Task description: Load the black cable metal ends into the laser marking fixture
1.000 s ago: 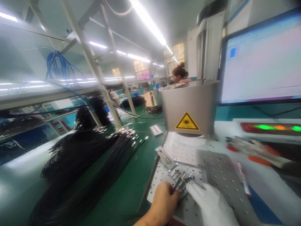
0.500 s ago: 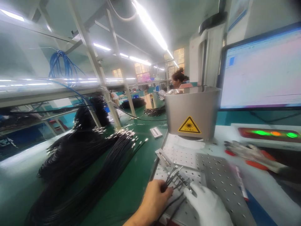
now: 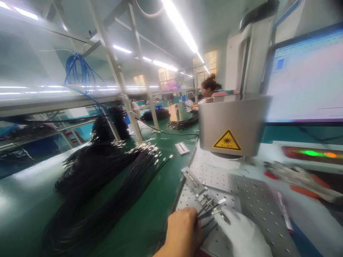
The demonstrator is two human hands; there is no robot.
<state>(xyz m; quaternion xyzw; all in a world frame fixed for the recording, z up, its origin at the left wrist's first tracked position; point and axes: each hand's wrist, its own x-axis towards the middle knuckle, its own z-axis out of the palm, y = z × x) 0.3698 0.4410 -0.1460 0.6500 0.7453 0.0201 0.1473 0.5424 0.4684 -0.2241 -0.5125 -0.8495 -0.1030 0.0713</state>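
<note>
Bare and low in the centre, my left hand [image 3: 183,230] has its fingers closed round several black cables [image 3: 205,213] with metal ends. To its right, my right hand [image 3: 242,232], in a white glove, has its fingertips at the cables' metal connectors [image 3: 219,207]. Both hands are over a metal fixture [image 3: 194,181] that lies slantwise on the perforated plate [image 3: 254,210]. The glove hides part of the connectors, and what its fingertips grip is too small to make out.
Bundles of black cables [image 3: 107,207] lie on the green table [image 3: 152,189] at left. A metal housing with a yellow warning sign [image 3: 227,140] overhangs the plate. At right are a monitor [image 3: 308,78], gloves [image 3: 297,178] and a marker [image 3: 284,212]. A person [image 3: 210,87] is farther back.
The view has shifted, so the surroundings appear farther right. My left hand has turned, its back now more toward the camera, and the cable ends sit closer to the gloved fingers.
</note>
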